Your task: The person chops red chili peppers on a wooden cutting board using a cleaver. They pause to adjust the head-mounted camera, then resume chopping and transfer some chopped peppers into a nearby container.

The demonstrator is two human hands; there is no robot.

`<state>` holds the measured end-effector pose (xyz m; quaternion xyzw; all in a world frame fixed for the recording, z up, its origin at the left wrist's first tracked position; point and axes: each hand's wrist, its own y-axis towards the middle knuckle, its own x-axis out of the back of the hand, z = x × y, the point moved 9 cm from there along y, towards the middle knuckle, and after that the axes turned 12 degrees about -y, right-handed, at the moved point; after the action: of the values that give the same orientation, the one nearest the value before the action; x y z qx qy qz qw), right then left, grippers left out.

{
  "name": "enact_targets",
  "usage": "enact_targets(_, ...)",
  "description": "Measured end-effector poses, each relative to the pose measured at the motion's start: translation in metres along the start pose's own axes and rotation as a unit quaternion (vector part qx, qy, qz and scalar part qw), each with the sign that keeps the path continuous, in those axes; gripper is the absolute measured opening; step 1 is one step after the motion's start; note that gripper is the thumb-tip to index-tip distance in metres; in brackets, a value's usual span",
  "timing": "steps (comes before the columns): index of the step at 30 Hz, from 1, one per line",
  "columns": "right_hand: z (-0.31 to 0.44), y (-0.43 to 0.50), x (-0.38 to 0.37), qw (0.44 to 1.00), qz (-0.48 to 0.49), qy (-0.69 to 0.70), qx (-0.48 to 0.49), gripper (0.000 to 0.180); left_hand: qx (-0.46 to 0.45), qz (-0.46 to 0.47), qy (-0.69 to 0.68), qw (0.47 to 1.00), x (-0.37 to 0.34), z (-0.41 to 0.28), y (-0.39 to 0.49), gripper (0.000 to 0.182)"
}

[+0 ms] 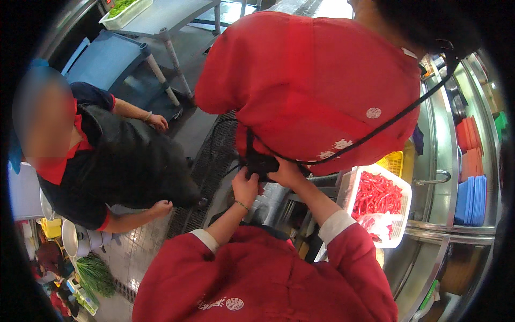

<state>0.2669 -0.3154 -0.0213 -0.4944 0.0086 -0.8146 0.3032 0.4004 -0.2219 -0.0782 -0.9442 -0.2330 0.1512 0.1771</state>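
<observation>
A co-worker in a red jacket [314, 80] stands with their back towards me, a black cable [386, 129] running across it. A black pouch or device [261, 166] hangs at this person's lower back. My left hand [246, 187] is at its near edge, with thumb and fingers bent against it; a bracelet is on that wrist. My right hand [286, 174] holds the other side of the black pouch, fingers partly hidden behind it. Both my arms reach forward from red sleeves with white cuffs.
Another person in a black apron [136, 157] stands at the left. To the right, a white plastic basket [406, 201] holds red chillies [378, 193] beside a steel sink and tap [438, 177]. A grey cart [108, 56] is upper left; green stalks [95, 273] and pots [76, 239] are lower left.
</observation>
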Motion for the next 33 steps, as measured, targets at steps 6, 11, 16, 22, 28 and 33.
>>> enact_targets(6, 0.015, 0.004, 0.013, 0.997, -0.05, -0.018, 0.055, 0.071, 0.01, 0.002, -0.099, 0.995, -0.007, -0.038, -0.024, 0.006)
enact_targets(11, 0.028, 0.001, -0.007, 0.986, -0.059, -0.146, 0.053, 0.072, 0.047, -0.013, -0.056, 0.997, 0.012, -0.018, -0.011, 0.008)
enact_targets(16, 0.018, -0.012, -0.001, 0.983, -0.141, 0.061, 0.096, 0.046, 0.063, -0.008, -0.095, 0.993, 0.015, -0.01, -0.004, 0.017)
enact_targets(22, -0.061, -0.023, -0.042, 0.724, -0.171, 0.632, -0.219, 0.018, 0.075, 0.005, -0.121, 0.99, 0.008, -0.004, 0.002, 0.018)
enact_targets(28, -0.069, -0.032, -0.058, 0.518, -0.176, 0.801, -0.245, 0.015, 0.107, 0.011, -0.12, 0.987, 0.002, 0.007, 0.0, 0.017)
enact_targets(33, -0.053, -0.038, -0.045, 0.54, -0.14, 0.808, -0.189, 0.018, 0.131, 0.019, -0.133, 0.982, -0.001, 0.015, 0.005, 0.02)
